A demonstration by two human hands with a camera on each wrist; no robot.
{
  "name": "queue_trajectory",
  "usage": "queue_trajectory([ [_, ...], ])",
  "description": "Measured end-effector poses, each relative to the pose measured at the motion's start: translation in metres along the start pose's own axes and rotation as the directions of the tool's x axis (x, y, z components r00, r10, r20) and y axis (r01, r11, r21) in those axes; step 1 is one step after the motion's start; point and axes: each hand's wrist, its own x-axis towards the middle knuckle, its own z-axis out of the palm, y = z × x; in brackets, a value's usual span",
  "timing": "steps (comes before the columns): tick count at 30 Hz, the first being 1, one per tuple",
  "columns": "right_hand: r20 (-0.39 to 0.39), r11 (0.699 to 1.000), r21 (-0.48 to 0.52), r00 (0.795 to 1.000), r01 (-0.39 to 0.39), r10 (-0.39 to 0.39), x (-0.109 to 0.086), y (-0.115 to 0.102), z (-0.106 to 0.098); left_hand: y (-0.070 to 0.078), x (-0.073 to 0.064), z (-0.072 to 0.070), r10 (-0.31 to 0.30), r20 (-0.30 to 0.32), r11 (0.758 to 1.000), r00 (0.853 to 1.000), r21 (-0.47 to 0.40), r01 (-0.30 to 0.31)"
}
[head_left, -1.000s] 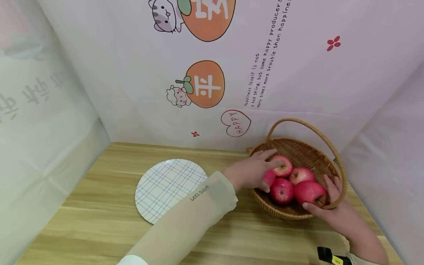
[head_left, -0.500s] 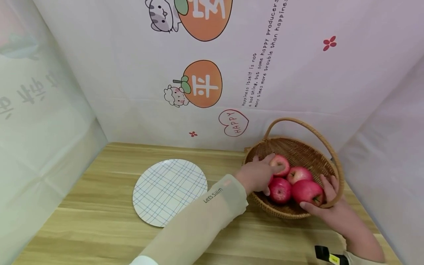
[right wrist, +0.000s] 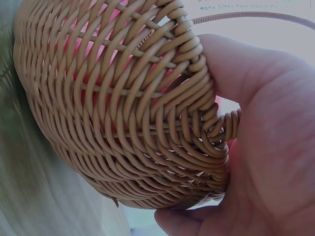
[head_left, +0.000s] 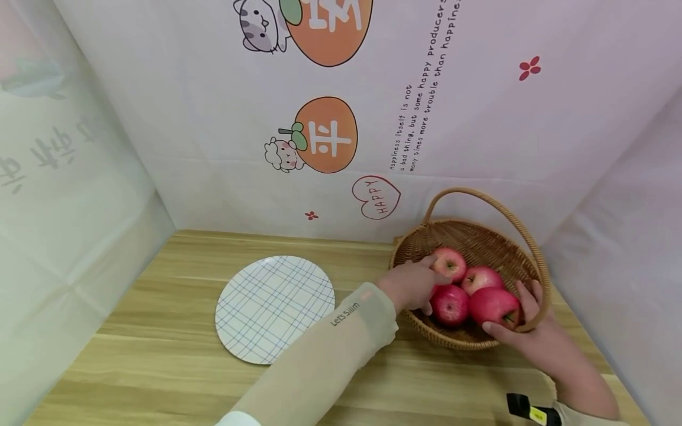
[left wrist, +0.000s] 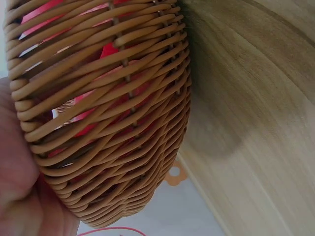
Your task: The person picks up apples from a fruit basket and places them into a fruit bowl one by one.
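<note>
Plate [head_left: 274, 310] near basket [head_left: 450, 341]; handle [head_left: 492, 205] crosses right grip [head_left: 543, 339] holding apple [head_left: 492, 306]; left grip [head_left: 412, 284] seemingly holds another.

There on the white backdrop [head_left: 213, 118], red HAPPY sits sideways inside a heart [head_left: 376, 197]; beside it, black lettering [head_left: 426, 103] runs "Happiness itself is not a bad thing, but some happy producers many times more trouble than", clipped up top. White 平 on the lower orange [head_left: 327, 135]! Left sleeve [head_left: 341, 334]: seemingly "Let's Slim", small.

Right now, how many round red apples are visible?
4 visible, inside the brown wicker basket: back apple, middle apple, front-left apple, front-right apple by the right hand. The left hand may hide more.
</note>
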Motion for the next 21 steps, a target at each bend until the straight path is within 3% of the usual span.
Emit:
queue_trajectory([
  [9,-0.007,0.999,0.040,1.000,-0.011,0.012,-0.0002,0.0006,0.0012,0.0009,0.0036,0.0047,0.007,-0.033,0.998,0.999,0.057,-0.005],
  [21,0.003,0.999,0.049,1.000,-0.017,0.017,-0.0013,-0.0029,-0.0001,0.0048,0.0054,0.0100,0.031,-0.150,0.978,0.988,0.206,0.001],
])
